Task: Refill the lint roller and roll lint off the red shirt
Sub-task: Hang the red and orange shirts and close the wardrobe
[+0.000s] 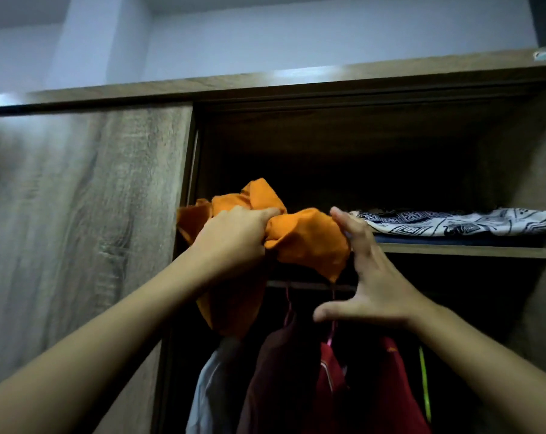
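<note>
Fingers (pixel 265 213) of the left hand (pixel 234 233) are curled tight into a bunched-up orange cloth (pixel 306 239), so that hand is gripping it. The right hand (pixel 375 289) is spread wide, thumb stuck out to the side. Its fingertips (pixel 343 223) are right up against the right edge of the same orange bundle, more touching than holding.

The red shirt (pixel 394 380) is lower down, hanging in the wardrobe just under the right hand and wrist. Neither hand touches it, and both sets of fingers are well above it. It looks like it's on a pink hanger (pixel 330 336), though it's dark in there, so can't say for sure.

Left of it hangs a dark maroon garment (pixel 275 371), then something pale (pixel 209 386), all off the rail (pixel 303 286). A yellow-green strip (pixel 424 380) shows to the right of the red.

The orange cloth sits at the front left edge of the shelf (pixel 453 252), part of it drooping down past the rail. Further right on that shelf is a folded black-and-white patterned fabric (pixel 453 222) on top of something dark blue (pixel 453 239). The wood-grain sliding door (pixel 77 214) fills the left side.
</note>
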Tool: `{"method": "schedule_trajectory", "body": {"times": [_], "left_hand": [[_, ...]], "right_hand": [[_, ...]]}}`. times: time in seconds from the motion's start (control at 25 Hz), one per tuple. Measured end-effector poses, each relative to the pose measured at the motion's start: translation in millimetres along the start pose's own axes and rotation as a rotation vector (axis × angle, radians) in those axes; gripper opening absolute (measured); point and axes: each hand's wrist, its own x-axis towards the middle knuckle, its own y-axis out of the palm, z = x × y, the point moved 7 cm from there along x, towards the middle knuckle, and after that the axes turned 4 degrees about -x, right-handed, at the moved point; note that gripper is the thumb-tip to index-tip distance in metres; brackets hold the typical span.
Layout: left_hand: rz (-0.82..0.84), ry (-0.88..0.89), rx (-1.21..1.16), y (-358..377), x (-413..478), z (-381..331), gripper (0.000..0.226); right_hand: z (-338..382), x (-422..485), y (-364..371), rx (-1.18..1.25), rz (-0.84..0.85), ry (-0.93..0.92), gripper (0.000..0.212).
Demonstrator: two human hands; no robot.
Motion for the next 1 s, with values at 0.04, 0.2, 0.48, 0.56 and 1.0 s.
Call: {"method": "schedule_trajectory", "body": {"times": [0.04,0.2,0.48,0.56,1.0], "left_hand": [[0.079,-0.011,-0.034,-4.9,-4.9,-4.6,0.009],[0.391,-0.107,-0.263,-3.5,-33.4,-10.8,0.026],[0.618,-0.162,-0.505,33.1,-86.2,-10.3,0.036],[0.693,-0.109,-0.569,34.8,-101.0,-18.1,0.019],[0.618,-0.155,-0.713,8.2,-140.1,-1.2,0.033]], "right_hand": [[21.0,-6.0,-2.2,-0.005,-0.085,-0.081,0.109],[46.2,-18.2,-9.1,0.136,-0.204,-0.027,0.048],[38.9,-46.0,17.2,0.182,-0.005,0.29,0.012],[35.0,-50.0,21.0,0.259,0.012,0.428,0.021],[60.3,-86.4,9.7,0.32,-0.039,0.702,0.026]]}}
